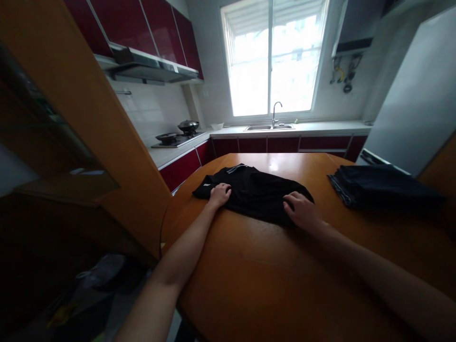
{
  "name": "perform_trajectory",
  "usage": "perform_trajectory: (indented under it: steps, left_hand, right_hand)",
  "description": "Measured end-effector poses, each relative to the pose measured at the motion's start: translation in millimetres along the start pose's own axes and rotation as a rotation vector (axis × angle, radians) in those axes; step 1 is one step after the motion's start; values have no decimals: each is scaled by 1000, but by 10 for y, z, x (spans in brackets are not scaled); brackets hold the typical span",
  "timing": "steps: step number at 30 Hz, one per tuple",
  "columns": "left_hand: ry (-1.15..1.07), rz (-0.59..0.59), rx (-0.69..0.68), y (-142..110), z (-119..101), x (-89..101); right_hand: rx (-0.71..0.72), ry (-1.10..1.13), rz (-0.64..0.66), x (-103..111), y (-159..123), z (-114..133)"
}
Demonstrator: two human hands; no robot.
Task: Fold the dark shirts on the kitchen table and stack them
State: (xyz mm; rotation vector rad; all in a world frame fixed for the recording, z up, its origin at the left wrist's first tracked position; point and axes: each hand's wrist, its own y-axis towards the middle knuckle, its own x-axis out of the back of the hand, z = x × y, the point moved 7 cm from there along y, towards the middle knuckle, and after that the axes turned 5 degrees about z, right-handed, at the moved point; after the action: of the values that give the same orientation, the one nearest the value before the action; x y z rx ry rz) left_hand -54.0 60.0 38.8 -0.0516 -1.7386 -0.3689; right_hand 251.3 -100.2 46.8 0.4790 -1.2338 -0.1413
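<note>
A black garment (pixel 254 190) with thin white stripes near its far edge lies spread on the orange round table (pixel 278 280). My left hand (pixel 220 194) rests on the garment's near left part with its fingers curled down onto the cloth. My right hand (pixel 302 209) lies on the garment's near right edge, fingers bent and pressed into the fabric. Both forearms stretch over the table towards it.
A folded pile of dark clothes (pixel 377 186) sits at the table's right. A tall orange cabinet (pixel 81 118) stands at left. Behind are a counter with stove (pixel 176 137), sink with tap (pixel 274 124), a window and a white fridge (pixel 416 95).
</note>
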Motion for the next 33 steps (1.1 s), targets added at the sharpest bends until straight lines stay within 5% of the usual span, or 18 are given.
perform_trajectory:
  steps: [5, 11, 18, 25, 30, 33]
  left_hand:
    - [48, 49, 45, 31, 179, -109]
    - [165, 109, 36, -27, 108, -42]
    - [301, 195, -46, -436, -104, 137]
    - [383, 315, -185, -1135, -941, 209]
    - [189, 333, -420, -1359, -1508, 264]
    - [93, 296, -440, -1117, -1457, 341]
  right_hand:
    - [69, -296, 279, -269, -286, 598]
    - [104, -436, 344, -305, -377, 631]
    - [92, -353, 359, -364, 71, -194]
    - [-22, -193, 367, -417, 820, -1148]
    - [-217, -235, 287, -442, 1160, -1365]
    - [-322, -230, 191, -417, 1239, -1297]
